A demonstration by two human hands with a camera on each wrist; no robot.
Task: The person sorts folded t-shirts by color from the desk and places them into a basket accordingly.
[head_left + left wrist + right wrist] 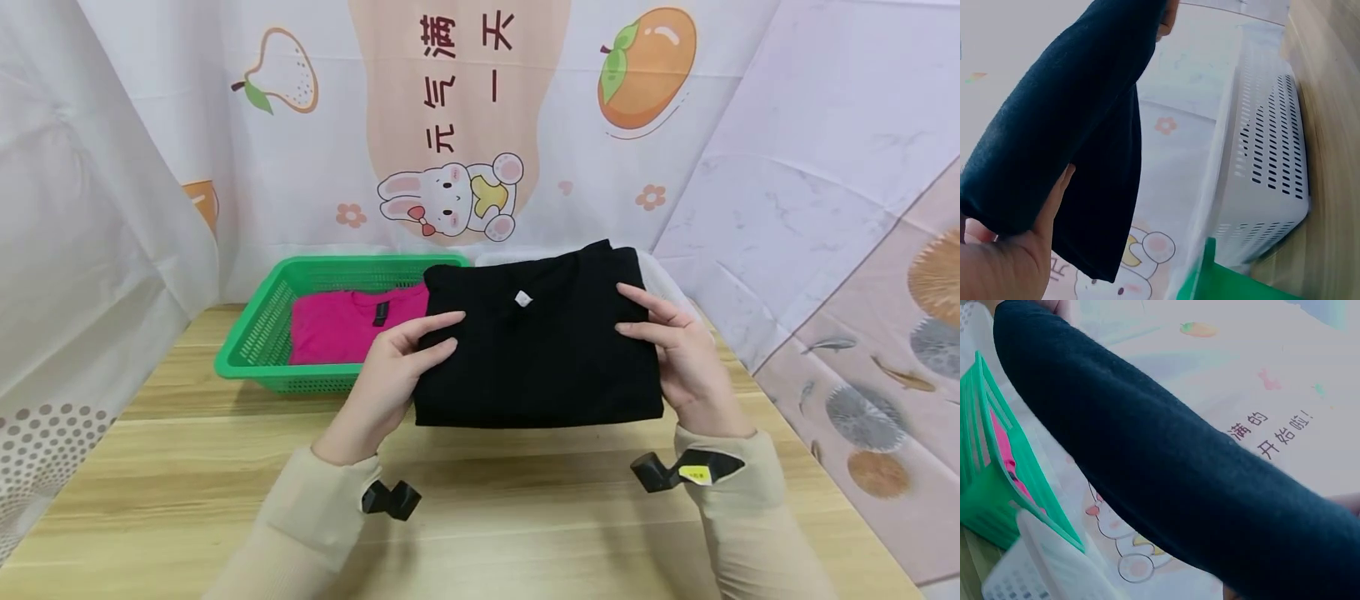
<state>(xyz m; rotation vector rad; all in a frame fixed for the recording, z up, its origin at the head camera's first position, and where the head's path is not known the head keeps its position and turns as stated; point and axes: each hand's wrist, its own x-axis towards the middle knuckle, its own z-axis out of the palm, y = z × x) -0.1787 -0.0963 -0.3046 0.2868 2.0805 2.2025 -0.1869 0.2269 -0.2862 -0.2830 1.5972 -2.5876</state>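
Note:
A folded black shirt with a small white tag at its collar is held up above the table. My left hand grips its left edge, fingers in front of the cloth. At the opposite edge, my right hand holds it the same way. The left wrist view shows the thumb and palm around the thick folded end of the black shirt. Behind the shirt stands a white basket, mostly hidden in the head view. A folded pink shirt lies in the green basket at the left.
The two baskets stand side by side at the back of the wooden table. Behind them hangs a printed curtain, with further cloth at both sides. Each sleeve carries a small black wrist camera.

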